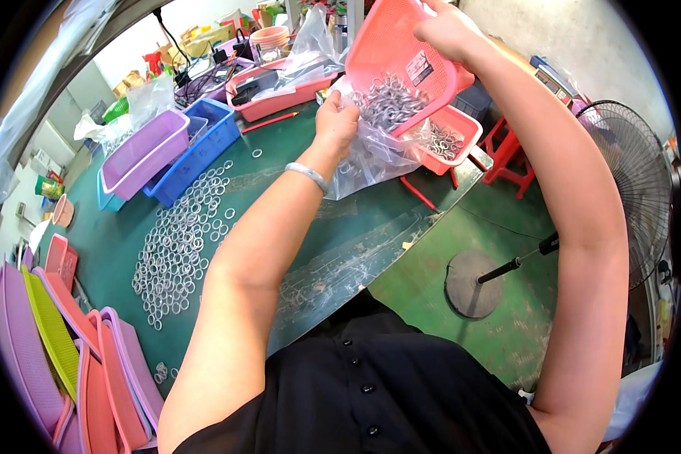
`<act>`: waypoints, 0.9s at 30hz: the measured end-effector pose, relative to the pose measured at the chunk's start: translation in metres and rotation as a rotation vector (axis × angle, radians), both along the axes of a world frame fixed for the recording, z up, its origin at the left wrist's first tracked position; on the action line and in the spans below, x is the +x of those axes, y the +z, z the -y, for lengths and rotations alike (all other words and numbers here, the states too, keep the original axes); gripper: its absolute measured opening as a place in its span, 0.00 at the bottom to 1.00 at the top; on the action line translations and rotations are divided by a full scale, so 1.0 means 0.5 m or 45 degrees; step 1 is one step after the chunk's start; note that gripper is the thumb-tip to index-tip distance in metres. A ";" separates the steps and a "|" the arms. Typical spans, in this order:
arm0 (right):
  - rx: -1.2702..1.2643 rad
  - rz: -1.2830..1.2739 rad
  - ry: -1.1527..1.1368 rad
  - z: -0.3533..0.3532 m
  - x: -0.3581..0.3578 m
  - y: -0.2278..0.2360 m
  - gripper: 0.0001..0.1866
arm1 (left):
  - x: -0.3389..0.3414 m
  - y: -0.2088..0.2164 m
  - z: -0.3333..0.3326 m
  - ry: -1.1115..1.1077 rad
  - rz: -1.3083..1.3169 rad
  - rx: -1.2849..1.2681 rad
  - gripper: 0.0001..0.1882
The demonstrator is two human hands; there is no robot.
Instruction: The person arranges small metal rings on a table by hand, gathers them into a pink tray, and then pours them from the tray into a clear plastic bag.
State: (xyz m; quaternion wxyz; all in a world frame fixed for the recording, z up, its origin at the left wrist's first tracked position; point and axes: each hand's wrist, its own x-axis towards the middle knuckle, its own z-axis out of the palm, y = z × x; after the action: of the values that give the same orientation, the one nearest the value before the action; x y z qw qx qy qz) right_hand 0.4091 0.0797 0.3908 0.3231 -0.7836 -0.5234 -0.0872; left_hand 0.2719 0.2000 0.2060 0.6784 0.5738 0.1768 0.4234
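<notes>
My right hand (450, 32) is raised at the top and grips the far rim of a pink plastic basket (378, 49). The basket is tipped steeply toward me, with a heap of grey metal rings (390, 104) gathered at its low end. Below and against that end hangs a clear plastic bag (367, 163). My left hand (336, 125) is closed on the bag's edge at its left side, a bracelet (307, 175) on the wrist. The bag's mouth is partly hidden by the basket and the rings.
Many loose metal rings (178, 242) lie on the green table (318, 261). Purple (144, 151) and blue (223, 113) bins stand at left. A smaller pink basket (465, 125) holds rings at the table's right corner. Stacked trays (98, 371) sit lower left; a fan (628, 181) stands right.
</notes>
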 end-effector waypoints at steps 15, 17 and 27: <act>-0.097 0.740 0.185 0.090 -0.230 0.028 0.36 | -0.064 0.089 0.015 -0.047 -0.220 -0.006 0.38; -0.242 0.744 0.051 0.120 -0.257 0.043 0.35 | -0.093 0.083 0.036 0.036 -0.214 0.045 0.39; 0.471 0.140 0.017 0.204 -0.139 0.031 0.38 | -0.135 -0.130 0.158 0.286 -1.349 0.719 0.69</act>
State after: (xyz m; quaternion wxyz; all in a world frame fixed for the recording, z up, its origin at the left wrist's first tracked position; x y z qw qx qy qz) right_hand 0.3396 -0.0222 0.4062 0.4331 -0.7014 -0.5205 -0.2226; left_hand 0.2046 0.1211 0.1410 0.2708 0.8419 0.4306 0.1800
